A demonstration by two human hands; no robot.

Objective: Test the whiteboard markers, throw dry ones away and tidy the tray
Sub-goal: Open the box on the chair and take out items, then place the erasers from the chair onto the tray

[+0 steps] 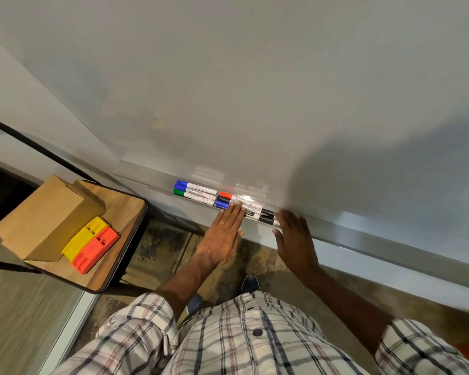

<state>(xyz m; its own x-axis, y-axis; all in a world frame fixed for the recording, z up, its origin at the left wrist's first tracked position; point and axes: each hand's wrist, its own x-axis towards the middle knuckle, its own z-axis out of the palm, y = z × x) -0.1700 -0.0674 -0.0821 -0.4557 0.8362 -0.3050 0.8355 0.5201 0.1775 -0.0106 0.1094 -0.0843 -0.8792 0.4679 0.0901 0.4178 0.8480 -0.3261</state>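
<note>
1. Nearest the lens is a checked shirt (255, 334). Both bare forearms reach from it toward the tray (344, 230) under the whiteboard (255, 90).
2. The left hand (222, 234) is flat, fingers straight and close together. Its fingertips lie on the barrels of the right-hand group of markers (244, 205), and it grips nothing.
3. The right hand (295, 236) is likewise flat and open, with its fingertips at the dark butt ends of that same group. It holds nothing.
4. All the markers lie capped in the tray, in two bundles set end to end. The left-hand group of markers (195, 192) shows two blue caps and a green one. The red, black and blue-capped ones lie beneath the hands.
5. Handling, as I judge it: these are light, stiff plastic tubes, smooth and round, so they will roll and skid along the ledge under a flat palm. Pushing from both ends suits squaring them up. For testing, take one by the middle of the barrel between thumb and fingers, and pull the cap off with the other hand.
6. To the left, a stool (125, 212) carries a cardboard box (46, 220), a yellow block (84, 236) and an orange block (95, 250). They may be erasers, but I cannot tell.
</note>
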